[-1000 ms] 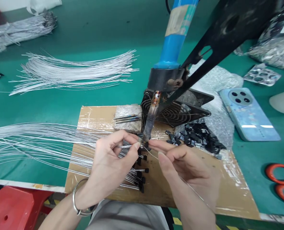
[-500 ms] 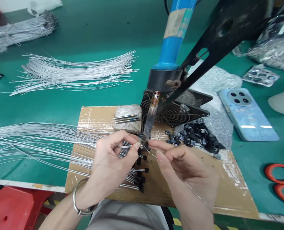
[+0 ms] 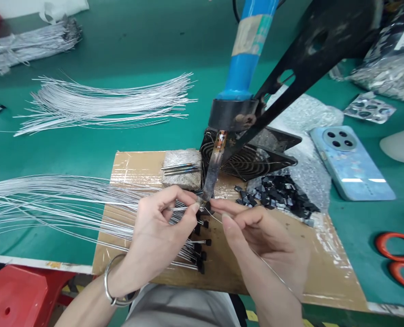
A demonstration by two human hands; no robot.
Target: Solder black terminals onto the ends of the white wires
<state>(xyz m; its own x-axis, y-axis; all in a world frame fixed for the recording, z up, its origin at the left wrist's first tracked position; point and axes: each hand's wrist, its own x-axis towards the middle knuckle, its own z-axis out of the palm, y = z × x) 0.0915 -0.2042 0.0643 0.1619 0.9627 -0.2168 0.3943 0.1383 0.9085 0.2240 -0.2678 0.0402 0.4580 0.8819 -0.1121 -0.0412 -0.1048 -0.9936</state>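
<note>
My left hand (image 3: 161,238) pinches a thin white wire (image 3: 179,209) between thumb and forefinger, close under the tip of a blue soldering iron (image 3: 241,75). From the right, my right hand (image 3: 266,247) holds a strand of solder wire (image 3: 273,271) that runs across the palm to the same spot. A small black piece (image 3: 207,206) sits by the fingertips at the tip. The exact contact there is too small to make out. Beneath my left hand lie several white wires (image 3: 118,222) with black ends (image 3: 200,256).
The iron hangs from a black metal arm (image 3: 302,68). Behind it stand a fan (image 3: 249,161) and a block with metal rods (image 3: 181,179). Black chips (image 3: 280,195), a phone (image 3: 355,168) and red scissors (image 3: 397,245) lie right. Another wire bundle (image 3: 110,102) lies farther back.
</note>
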